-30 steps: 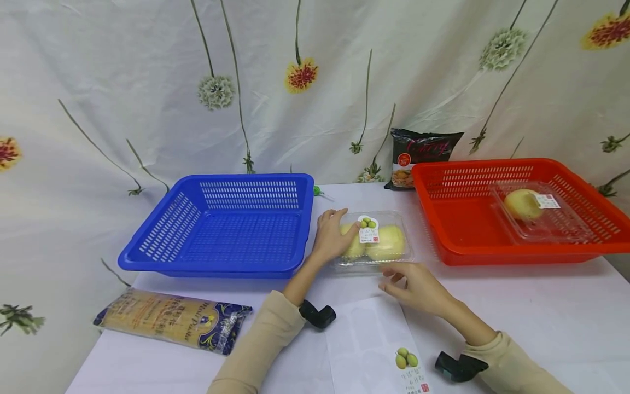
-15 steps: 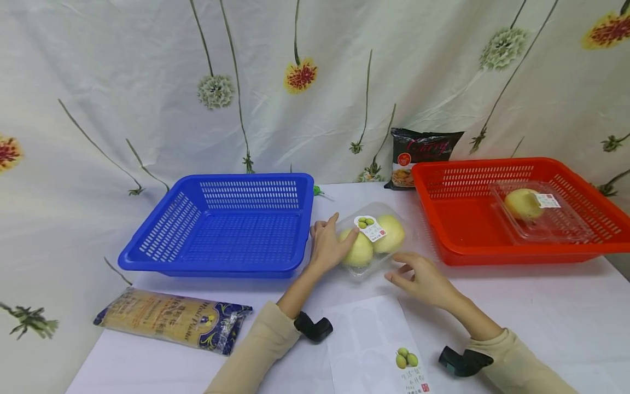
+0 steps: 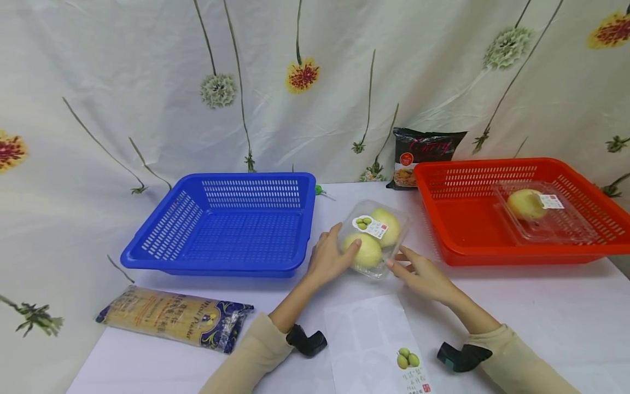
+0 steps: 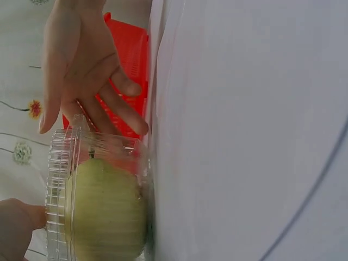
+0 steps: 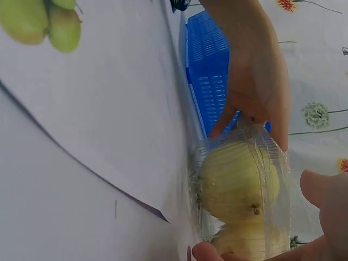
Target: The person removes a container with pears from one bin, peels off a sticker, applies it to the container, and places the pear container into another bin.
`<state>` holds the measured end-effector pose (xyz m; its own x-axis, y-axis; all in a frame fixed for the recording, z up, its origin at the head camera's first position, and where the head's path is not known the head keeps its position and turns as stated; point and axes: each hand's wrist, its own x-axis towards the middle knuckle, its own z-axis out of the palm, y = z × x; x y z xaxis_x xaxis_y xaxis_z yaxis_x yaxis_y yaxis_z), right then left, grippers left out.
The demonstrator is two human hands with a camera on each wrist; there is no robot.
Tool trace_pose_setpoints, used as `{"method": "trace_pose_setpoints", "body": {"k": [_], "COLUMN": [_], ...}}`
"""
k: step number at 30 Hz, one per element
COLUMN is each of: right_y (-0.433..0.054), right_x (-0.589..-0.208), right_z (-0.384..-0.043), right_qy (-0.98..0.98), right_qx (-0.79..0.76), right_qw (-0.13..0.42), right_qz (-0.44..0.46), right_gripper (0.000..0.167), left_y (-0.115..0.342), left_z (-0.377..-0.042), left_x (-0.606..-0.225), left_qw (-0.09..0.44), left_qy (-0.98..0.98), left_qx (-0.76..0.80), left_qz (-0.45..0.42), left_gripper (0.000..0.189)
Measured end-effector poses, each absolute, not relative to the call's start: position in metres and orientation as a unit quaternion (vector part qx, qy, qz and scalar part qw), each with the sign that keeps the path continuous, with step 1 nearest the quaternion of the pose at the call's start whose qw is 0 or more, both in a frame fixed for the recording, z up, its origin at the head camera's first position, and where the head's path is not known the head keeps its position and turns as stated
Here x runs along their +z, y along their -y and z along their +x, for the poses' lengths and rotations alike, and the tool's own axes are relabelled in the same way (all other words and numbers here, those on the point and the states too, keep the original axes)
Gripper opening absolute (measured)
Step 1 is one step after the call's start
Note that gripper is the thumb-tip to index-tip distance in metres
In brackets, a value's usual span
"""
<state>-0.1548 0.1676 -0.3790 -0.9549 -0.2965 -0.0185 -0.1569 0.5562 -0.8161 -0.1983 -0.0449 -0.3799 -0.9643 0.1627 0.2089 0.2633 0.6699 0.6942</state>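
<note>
A clear plastic box (image 3: 376, 262) holding two yellow-green pears (image 3: 361, 250) lies turned at an angle on the table, a white label (image 3: 371, 225) with printed fruit on its lid. My left hand (image 3: 333, 256) grips the box's left side, thumb on the lid and fingers around the side. On the opposite side is my right hand (image 3: 424, 276), fingers spread and loosely bent at the near right edge; in the left wrist view the right hand (image 4: 89, 70) shows its open palm beside the box. Whether its fingertips touch the plastic is unclear.
A blue basket (image 3: 246, 268) stands left, a red basket (image 3: 472, 250) right, the latter with another boxed pear (image 3: 526, 204). Nearer are a label sheet (image 3: 366, 334) and a pasta packet (image 3: 172, 317). A black Curry packet (image 3: 423, 146) leans behind the red basket.
The box has turned counterclockwise from lying square to slanted, its left side still in my left hand. My right hand stays close to its near right edge.
</note>
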Motion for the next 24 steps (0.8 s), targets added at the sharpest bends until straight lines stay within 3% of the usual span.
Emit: {"method": "trace_pose_setpoints", "body": {"k": [8,24], "right_y": [-0.166,-0.166], "right_x": [-0.379,-0.381], "right_z": [-0.158,-0.161], "right_qy": [-0.841,-0.8], "right_qx": [-0.517,-0.581], "right_qw": [0.123,0.127], "right_qz": [-0.104,-0.081], "right_gripper": [0.085,0.079], "left_y": [0.047,0.053], "left_z": [-0.189,-0.179], "left_x": [-0.381,-0.383], "left_qw": [0.027,-0.031], "left_qy": [0.902,0.886], "left_qx": [-0.409,-0.427], "left_qz": [-0.137,-0.176], "left_gripper": [0.075,0.087]}}
